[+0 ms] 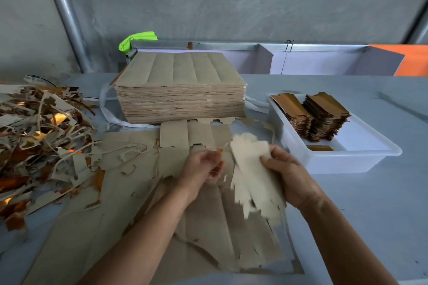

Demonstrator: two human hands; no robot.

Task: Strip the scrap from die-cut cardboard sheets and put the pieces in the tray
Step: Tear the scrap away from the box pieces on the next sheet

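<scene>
Cardboard piece [252, 169] gripped by right hand [287, 176]; left hand [203, 166] curled.

1. Both bare forearms reach in from the bottom edge, converging toward mid-frame.
2. Left hand [203, 166]: fingers curled inward, pinching a thin strip [221, 154].
3. Right hand [286, 174]: fingers and thumb gripping a blurred pale piece [251, 169], wrist bent.
</scene>
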